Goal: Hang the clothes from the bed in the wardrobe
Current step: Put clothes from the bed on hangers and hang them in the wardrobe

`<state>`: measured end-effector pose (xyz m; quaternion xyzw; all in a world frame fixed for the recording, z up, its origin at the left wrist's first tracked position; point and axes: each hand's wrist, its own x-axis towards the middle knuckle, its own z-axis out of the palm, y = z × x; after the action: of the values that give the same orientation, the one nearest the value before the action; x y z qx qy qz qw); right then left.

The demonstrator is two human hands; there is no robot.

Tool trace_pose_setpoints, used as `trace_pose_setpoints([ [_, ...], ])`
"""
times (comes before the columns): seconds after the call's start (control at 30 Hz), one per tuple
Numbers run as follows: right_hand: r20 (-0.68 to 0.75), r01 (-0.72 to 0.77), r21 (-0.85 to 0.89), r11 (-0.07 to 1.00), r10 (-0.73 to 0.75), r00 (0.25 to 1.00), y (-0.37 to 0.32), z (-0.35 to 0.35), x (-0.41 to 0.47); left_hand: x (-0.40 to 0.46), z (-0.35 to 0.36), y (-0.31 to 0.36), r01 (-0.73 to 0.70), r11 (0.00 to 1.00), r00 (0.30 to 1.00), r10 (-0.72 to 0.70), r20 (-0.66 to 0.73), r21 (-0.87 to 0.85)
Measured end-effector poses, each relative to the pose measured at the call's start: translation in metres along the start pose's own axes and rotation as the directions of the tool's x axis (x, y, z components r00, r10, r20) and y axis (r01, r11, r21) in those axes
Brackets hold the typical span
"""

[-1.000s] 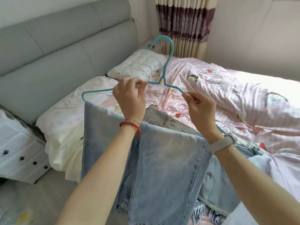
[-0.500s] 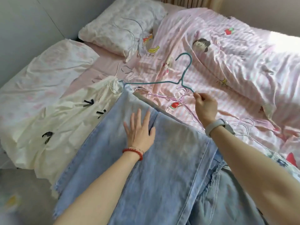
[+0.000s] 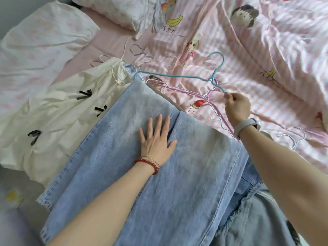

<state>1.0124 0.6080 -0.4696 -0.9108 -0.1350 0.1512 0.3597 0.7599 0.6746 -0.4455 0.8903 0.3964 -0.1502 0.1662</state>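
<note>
Light blue jeans (image 3: 124, 171) are folded over a teal wire hanger (image 3: 179, 76) and lie across the bed, hanging off its near edge. My left hand (image 3: 156, 137) lies flat on the denim with fingers spread. My right hand (image 3: 237, 107) pinches the teal hanger's right shoulder just below its hook. A cream garment with black bows (image 3: 58, 110) lies to the left of the jeans. A greyer denim piece (image 3: 262, 219) shows at the lower right.
Pink and white wire hangers (image 3: 200, 94) lie on the pink striped duvet (image 3: 266, 50) beside the jeans; another white hanger (image 3: 294, 137) lies right of my wrist. Two pillows (image 3: 42, 41) lie at the upper left. Grey floor (image 3: 16, 192) is at the lower left.
The hanger with the jeans came down from the air onto the bed. My left hand let go of the hanger and now lies flat on the denim. My view tilted downward.
</note>
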Motion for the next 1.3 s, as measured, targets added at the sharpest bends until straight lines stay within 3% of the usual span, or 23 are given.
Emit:
trace_pose_setpoints([
  [0.2,0.263,0.109,-0.281,0.953,-0.033,0.964,0.003,0.011,-0.034,0.007,0.001,-0.001,0.017,1.0,0.99,-0.019,0.137,0.017],
  [0.37,0.298,0.367,-0.3,0.88,-0.279,0.913,-0.02,0.006,-0.089,-0.022,-0.017,-0.008,0.026,1.0,1.0,-0.026,0.002,-0.014],
  [0.47,0.342,0.54,-0.291,0.79,-0.441,0.83,-0.032,-0.002,-0.139,-0.064,-0.028,-0.024,0.091,0.994,0.992,-0.095,-0.085,-0.057],
  [0.63,0.496,0.66,-0.163,0.733,-0.518,0.697,-0.057,-0.009,-0.248,-0.173,-0.037,-0.058,0.204,0.969,0.937,-0.235,-0.259,-0.141],
  [0.77,0.599,0.777,-0.024,0.629,-0.613,0.515,-0.073,-0.022,-0.357,-0.293,-0.03,-0.083,0.321,0.921,0.854,-0.383,-0.353,-0.222],
  [1.03,0.666,0.907,0.36,0.217,-0.741,-0.087,-0.061,-0.051,-0.604,-0.574,0.033,-0.106,0.54,0.717,0.494,-0.694,-0.524,-0.44],
  [1.17,0.645,0.831,0.553,0.059,-0.662,-0.382,-0.035,-0.061,-0.723,-0.722,0.079,-0.105,0.648,0.554,0.226,-0.795,-0.563,-0.523],
  [1.3,0.546,0.691,0.721,-0.057,-0.567,-0.617,-0.012,-0.075,-0.833,-0.851,0.118,-0.084,0.754,0.251,-0.084,-0.879,-0.468,-0.607],
])
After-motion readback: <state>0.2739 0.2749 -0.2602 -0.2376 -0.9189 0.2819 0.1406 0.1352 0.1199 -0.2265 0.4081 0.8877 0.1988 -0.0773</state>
